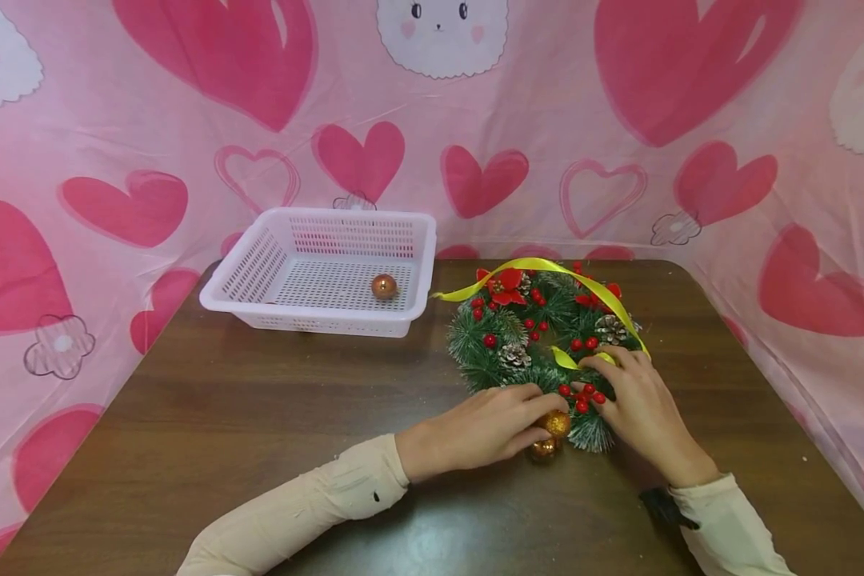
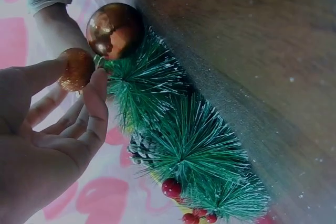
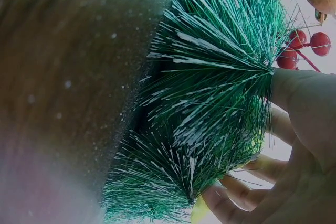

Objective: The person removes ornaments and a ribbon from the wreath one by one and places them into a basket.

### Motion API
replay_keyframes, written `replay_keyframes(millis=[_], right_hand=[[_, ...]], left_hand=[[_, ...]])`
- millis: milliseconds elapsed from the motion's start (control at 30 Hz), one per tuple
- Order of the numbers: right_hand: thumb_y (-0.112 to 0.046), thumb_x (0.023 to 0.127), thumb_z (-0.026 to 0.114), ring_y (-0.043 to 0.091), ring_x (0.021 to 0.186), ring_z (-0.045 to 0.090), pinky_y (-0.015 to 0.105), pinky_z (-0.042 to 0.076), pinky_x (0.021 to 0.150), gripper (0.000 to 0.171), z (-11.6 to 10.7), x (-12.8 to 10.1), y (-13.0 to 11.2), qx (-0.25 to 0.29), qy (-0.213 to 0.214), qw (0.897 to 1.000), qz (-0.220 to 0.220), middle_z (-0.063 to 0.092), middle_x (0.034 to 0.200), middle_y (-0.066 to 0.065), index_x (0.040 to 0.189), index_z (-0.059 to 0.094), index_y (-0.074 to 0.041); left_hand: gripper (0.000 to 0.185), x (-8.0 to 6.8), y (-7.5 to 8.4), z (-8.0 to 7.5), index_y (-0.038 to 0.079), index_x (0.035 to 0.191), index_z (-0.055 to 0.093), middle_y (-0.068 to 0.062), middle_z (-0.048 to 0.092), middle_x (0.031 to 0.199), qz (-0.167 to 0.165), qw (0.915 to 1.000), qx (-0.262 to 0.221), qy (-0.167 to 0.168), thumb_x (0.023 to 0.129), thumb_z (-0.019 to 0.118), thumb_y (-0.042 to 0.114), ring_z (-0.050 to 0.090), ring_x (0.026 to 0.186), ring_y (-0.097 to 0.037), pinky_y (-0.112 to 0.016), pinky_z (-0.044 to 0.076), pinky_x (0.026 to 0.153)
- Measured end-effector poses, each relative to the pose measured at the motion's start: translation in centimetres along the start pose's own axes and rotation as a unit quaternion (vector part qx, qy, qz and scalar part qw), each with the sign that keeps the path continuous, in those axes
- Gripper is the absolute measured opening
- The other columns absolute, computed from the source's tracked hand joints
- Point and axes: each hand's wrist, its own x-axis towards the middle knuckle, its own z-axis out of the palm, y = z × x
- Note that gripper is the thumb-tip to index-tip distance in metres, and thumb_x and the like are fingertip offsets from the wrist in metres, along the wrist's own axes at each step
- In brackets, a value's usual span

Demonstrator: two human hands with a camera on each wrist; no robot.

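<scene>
Pinching glittery gold ball [image 1: 558, 423] in left hand [image 1: 500, 420], beside shiny copper ball [image 1: 543, 450] at near edge of wreath [image 1: 506, 326] on table [image 1: 259, 416]. Touching wreath by yellow ribbon [image 1: 536, 263] with right hand [image 1: 641, 404], can't tell if gripping. Also got white basket [image 1: 317, 316] back left.

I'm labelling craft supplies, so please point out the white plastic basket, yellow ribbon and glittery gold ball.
White rectangular plastic basket [image 1: 317, 313]: head view, near rim.
Long yellow ribbon [image 1: 533, 263]: head view, top of its arch.
Round glittery gold ball [image 2: 77, 70]: left wrist view, visible middle.
</scene>
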Motion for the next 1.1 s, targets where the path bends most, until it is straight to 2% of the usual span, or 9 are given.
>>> replay_keyframes(millis=[233, 367, 500, 600, 667, 800, 1100], right_hand=[[0.001, 0.070, 0.082, 0.044, 0.099, 0.051, 0.061, 0.045, 0.081, 0.041, -0.2, -0.1, 0.0, 0.000, -0.001, 1.000, 0.004, 0.058, 0.121, 0.024, 0.108, 0.071, -0.006], [0.002, 0.069, 0.081, 0.044, 0.099, 0.051, 0.061, 0.045, 0.080, 0.041, -0.2, -0.3, 0.0, 0.000, 0.000, 1.000, 0.005, 0.059, 0.120, 0.024, 0.107, 0.071, -0.006], [0.004, 0.067, 0.080, 0.044, 0.099, 0.051, 0.061, 0.045, 0.079, 0.042, -0.2, -0.3, 0.0, -0.001, -0.001, 1.000, 0.006, 0.059, 0.120, 0.024, 0.108, 0.071, -0.006], [0.005, 0.067, 0.079, 0.044, 0.099, 0.051, 0.061, 0.045, 0.080, 0.044, -0.2, -0.3, 0.0, 0.000, -0.003, 1.000, 0.006, 0.059, 0.120, 0.024, 0.108, 0.071, -0.006], [0.005, 0.067, 0.079, 0.044, 0.099, 0.051, 0.061, 0.045, 0.080, 0.043, -0.2, -0.2, 0.0, 0.000, -0.003, 1.000, 0.005, 0.059, 0.120, 0.024, 0.108, 0.071, -0.006], [0.004, 0.067, 0.079, 0.043, 0.098, 0.052, 0.060, 0.045, 0.081, 0.042, 0.0, -0.2, 0.0, -0.002, 0.000, 1.000, 0.005, 0.060, 0.119, 0.024, 0.108, 0.071, -0.006], [0.003, 0.066, 0.083, 0.044, 0.099, 0.051, 0.061, 0.045, 0.081, 0.045, -0.1, -0.1, 0.0, 0.001, -0.003, 1.000, 0.007, 0.059, 0.120, 0.024, 0.109, 0.071, -0.005]], left_hand=[[0.037, 0.3, -0.3, 0.1, 0.016, 0.133, 0.056, 0.007, 0.056, 0.105, -0.002, 0.9992, -0.025, 0.031, 0.102, 0.055, 0.035, 0.052, 0.082, 0.002, -0.010, 0.044, 0.074], [0.037, 0.5, -0.6, 0.1, 0.015, 0.130, 0.059, 0.005, 0.056, 0.118, -0.005, 0.9973, -0.049, 0.055, 0.101, 0.056, 0.038, 0.055, 0.101, -0.002, -0.011, 0.044, 0.088], [0.036, 0.9, -0.8, -0.1, 0.014, 0.127, 0.062, 0.004, 0.056, 0.126, -0.009, 0.9947, -0.074, 0.071, 0.100, 0.058, 0.039, 0.051, 0.116, -0.003, -0.013, 0.039, 0.100], [0.035, 1.3, -0.9, -0.2, 0.013, 0.124, 0.063, 0.004, 0.057, 0.124, -0.018, 0.9916, -0.107, 0.070, 0.099, 0.061, 0.037, 0.053, 0.110, -0.001, -0.012, 0.042, 0.095], [0.033, 1.6, -1.0, -0.2, 0.012, 0.123, 0.063, 0.004, 0.059, 0.120, -0.025, 0.9869, -0.144, 0.068, 0.098, 0.063, 0.034, 0.056, 0.102, -0.002, -0.011, 0.046, 0.085], [0.030, 2.2, -1.5, -0.1, 0.011, 0.121, 0.064, 0.002, 0.062, 0.114, -0.041, 0.9711, -0.225, 0.071, 0.096, 0.067, 0.028, 0.058, 0.091, -0.002, -0.012, 0.050, 0.070], [0.024, 2.7, -2.8, 0.3, 0.013, 0.118, 0.068, 0.005, 0.068, 0.110, -0.103, 0.9298, -0.339, 0.099, 0.097, 0.067, 0.024, 0.062, 0.092, -0.001, -0.023, 0.055, 0.072]])
